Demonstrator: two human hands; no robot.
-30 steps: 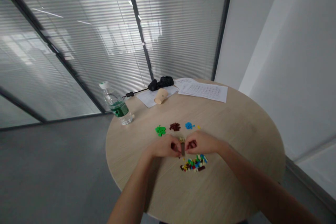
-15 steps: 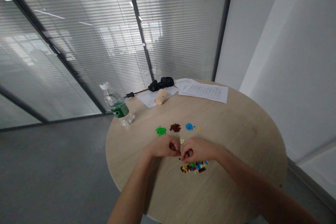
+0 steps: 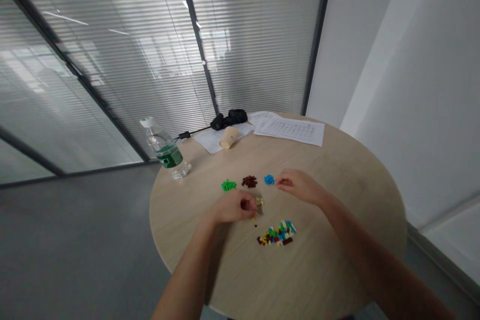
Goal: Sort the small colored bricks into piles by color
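Hovering over the round table (image 3: 337,240), both bare hands are in view; clock face = tabletop, 12 at the far edge.

Left hand (image 3: 231,206): left of the middle, knuckles curled, fingertips pointing to 3 o'clock, right by the cream pieces (image 3: 259,201). Thumb and fingers bent toward each other; can't tell if the tips meet or pinch a piece.

Right hand (image 3: 298,185): fingers bent, tips pointing to 9 o'clock, just beside the blue pile (image 3: 269,179). Tips look close together; can't tell if they touch or hold anything, too small.

Mixed-colour pile (image 3: 277,234) lies nearer the wearer, about 5 o'clock from the left hand. Small dark piece (image 3: 255,226) and yellow piece (image 3: 253,218) sit loose at its 10 o'clock side, near the left fingertips. Sorted piles run in a row beyond: green pile (image 3: 228,185) at 10 from the mixed pile, dark red-brown pile (image 3: 249,181) at 11, blue close to 12.

Farther out: bottle (image 3: 168,155), green label, at 10 o'clock on the table. Beige cup (image 3: 229,137) on its side at 11, on a paper sheet (image 3: 210,141); black bundle (image 3: 229,119) just behind it. Printed sheets (image 3: 290,129) overlap at 12.
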